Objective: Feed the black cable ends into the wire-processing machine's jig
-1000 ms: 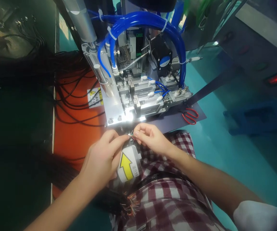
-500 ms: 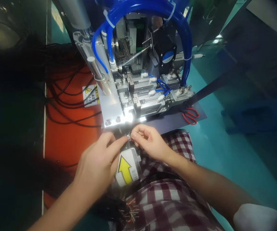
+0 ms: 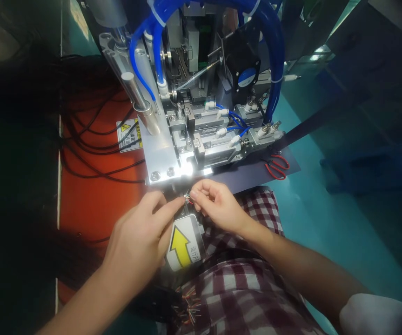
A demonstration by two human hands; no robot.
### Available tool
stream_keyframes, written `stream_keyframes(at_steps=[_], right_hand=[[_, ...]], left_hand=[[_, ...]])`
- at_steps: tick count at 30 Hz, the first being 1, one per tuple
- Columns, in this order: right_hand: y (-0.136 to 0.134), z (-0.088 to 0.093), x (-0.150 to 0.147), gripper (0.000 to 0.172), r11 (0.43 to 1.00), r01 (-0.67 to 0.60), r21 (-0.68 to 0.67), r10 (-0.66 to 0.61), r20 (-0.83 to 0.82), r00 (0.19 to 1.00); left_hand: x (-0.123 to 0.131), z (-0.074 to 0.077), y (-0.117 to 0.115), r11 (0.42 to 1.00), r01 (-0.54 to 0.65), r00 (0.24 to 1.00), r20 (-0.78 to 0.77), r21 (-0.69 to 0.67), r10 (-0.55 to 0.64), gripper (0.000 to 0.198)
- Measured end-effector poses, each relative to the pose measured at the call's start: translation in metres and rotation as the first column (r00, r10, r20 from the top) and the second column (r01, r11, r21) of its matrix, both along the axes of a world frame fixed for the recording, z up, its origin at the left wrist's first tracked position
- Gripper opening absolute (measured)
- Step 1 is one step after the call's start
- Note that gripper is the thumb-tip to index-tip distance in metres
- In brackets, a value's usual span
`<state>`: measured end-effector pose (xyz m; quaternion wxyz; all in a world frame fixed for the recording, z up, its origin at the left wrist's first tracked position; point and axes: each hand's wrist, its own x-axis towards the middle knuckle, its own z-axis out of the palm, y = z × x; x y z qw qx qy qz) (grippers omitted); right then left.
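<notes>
My left hand (image 3: 141, 242) and my right hand (image 3: 218, 207) meet just below the front edge of a metal machine (image 3: 187, 139). Both pinch the thin coloured wire ends (image 3: 188, 199) between thumb and forefinger. The wires are tiny and partly hidden by my fingertips. Under my hands sits a white label with a yellow arrow (image 3: 183, 244). A bundle of cables with bare copper ends (image 3: 187, 302) lies across my checked lap.
Blue air hoses (image 3: 274, 70) arch over the machine. Black cables (image 3: 96, 139) loop across the orange surface to the left, beside a yellow warning sticker (image 3: 129, 135). Red-handled scissors (image 3: 276, 167) lie on a dark mat at the right. A teal floor lies beyond.
The view has shifted slightly, so the machine sits a little higher and leftward. My hands stay together pinching the wire ends, barely moved.
</notes>
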<state>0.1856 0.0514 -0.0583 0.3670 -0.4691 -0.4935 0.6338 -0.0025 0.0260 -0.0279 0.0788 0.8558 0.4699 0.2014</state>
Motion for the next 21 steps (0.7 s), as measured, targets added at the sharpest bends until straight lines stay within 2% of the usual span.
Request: stream_keyframes(at_steps=[14,21], right_hand=[[-0.003,-0.001,0.0,0.017,0.997,0.02,0.073,-0.024,0.058,0.998],[-0.006,-0.01,0.001,0.017,0.992,0.025,0.127,-0.031,0.044,0.999]], left_hand=[[0.0,0.002,0.001,1.0,0.012,1.0,-0.013,0.006,-0.012,0.029],[-0.001,-0.001,0.0,1.0,0.009,1.0,-0.008,0.014,-0.009,0.027]])
